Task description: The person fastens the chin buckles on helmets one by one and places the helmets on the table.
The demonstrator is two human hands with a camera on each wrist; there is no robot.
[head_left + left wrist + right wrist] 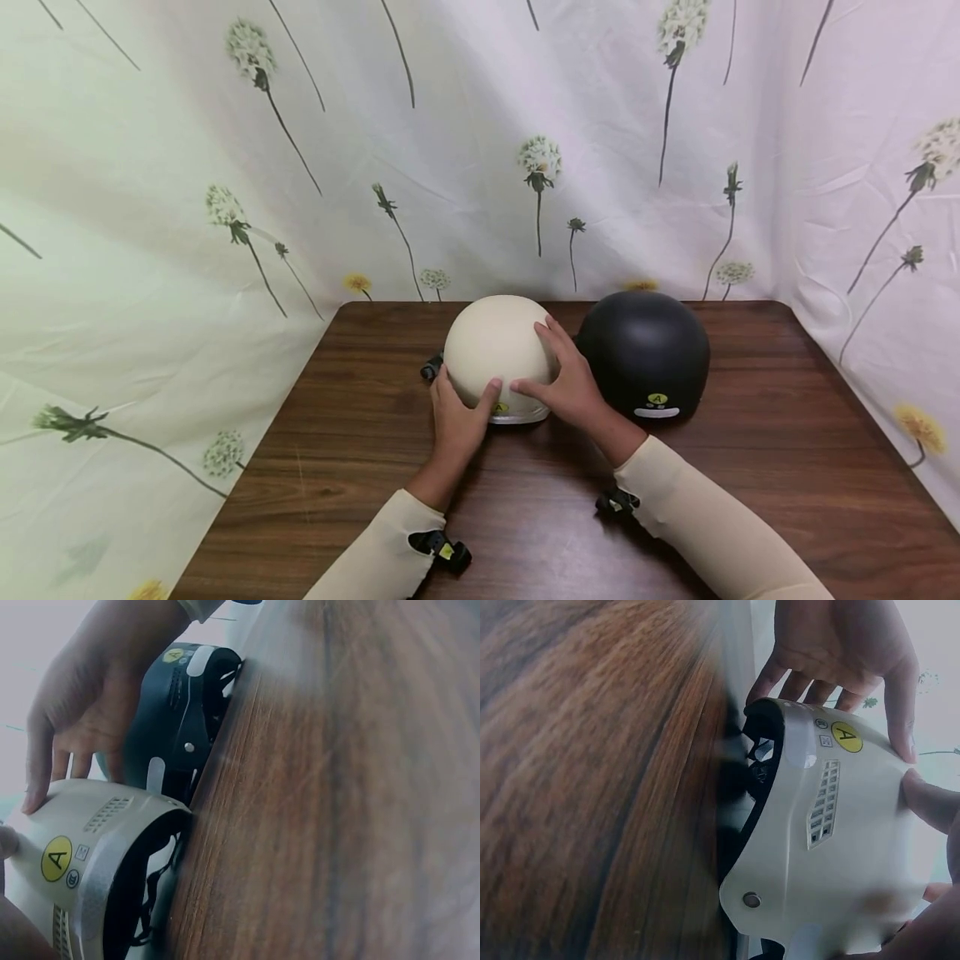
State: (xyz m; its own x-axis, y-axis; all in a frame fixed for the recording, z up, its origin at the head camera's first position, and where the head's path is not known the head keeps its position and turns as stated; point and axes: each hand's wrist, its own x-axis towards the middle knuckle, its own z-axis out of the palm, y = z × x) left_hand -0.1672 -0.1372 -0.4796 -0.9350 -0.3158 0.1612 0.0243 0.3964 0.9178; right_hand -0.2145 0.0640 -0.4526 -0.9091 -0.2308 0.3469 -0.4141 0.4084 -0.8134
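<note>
A cream half-shell helmet (495, 346) rests dome-up on the table between my two hands. My left hand (456, 421) holds its left side, thumb on the near face and fingers curving round the side. On the opposite side my right hand (576, 390) grips it, with the thumb on the front and the fingers spread over the dome. A round yellow "A" sticker (56, 859) and vent grilles (825, 804) show on the cream shell in the wrist views. Dark straps (154, 889) hang inside its rim. Just right of my right hand sits a matte black helmet (645, 350).
The brown wood-grain table (360, 467) ends at a flower-printed white curtain (465, 167) behind and at both sides. A small black part (431, 367) sticks out left of the cream helmet. Black wrist cameras (450, 552) are worn at both cream sleeves.
</note>
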